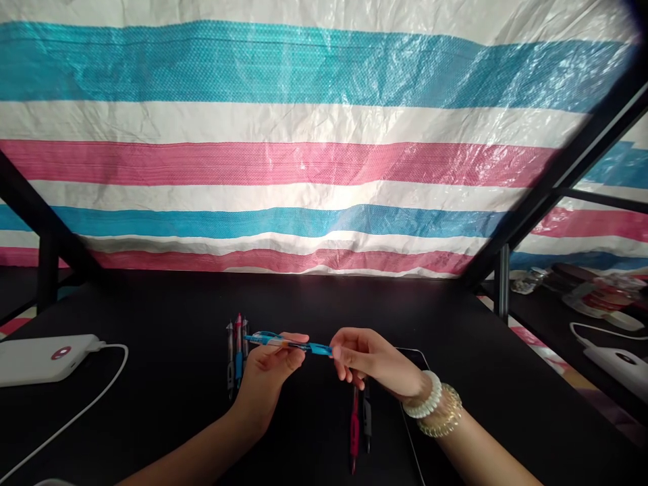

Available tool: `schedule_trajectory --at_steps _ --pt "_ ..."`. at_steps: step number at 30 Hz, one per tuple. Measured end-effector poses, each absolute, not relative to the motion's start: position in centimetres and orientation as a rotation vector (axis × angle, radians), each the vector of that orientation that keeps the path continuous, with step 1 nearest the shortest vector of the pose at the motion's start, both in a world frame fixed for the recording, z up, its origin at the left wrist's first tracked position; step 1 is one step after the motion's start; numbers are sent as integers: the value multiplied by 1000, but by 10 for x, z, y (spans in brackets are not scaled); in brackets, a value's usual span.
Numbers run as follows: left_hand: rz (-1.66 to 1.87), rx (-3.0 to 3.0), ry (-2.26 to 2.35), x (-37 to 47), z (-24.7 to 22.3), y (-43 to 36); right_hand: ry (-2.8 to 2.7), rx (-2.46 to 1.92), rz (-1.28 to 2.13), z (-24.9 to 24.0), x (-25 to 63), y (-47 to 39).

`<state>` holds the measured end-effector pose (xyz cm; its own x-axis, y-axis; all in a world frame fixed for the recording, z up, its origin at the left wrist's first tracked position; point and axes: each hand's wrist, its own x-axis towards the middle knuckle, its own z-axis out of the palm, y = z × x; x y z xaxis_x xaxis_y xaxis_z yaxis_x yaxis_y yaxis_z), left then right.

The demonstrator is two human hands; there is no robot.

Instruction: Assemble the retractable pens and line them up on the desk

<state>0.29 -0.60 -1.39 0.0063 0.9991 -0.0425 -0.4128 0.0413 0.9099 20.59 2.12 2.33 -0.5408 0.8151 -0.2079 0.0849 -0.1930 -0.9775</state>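
Note:
A blue pen [271,339] with a clear barrel is held level above the black table. My left hand [271,368] pinches it around the middle between thumb and fingers. At its right end, the blue tip section sits between the thumb and finger of my right hand [367,358], which wears two coiled bands at the wrist. Beyond my left hand, several pens [239,347] lie side by side, one of them pink and blue. Below my right hand lie a pink pen [354,432] and a dark grey pen [367,418], their upper ends partly hidden by the fingers.
A white power bank [45,360] with a white cable [109,385] rests at the left. A phone or tablet [415,432] lies partly under my right wrist. Black metal frame bars [536,196] stand at both sides, before a striped plastic sheet [304,162].

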Motion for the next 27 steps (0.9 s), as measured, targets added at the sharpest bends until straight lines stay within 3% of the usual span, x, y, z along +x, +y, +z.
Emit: schedule_trajectory --at_steps 27 --pt "1350 841 952 2 -9 -8 -1458 -1062 1918 22 205 22"
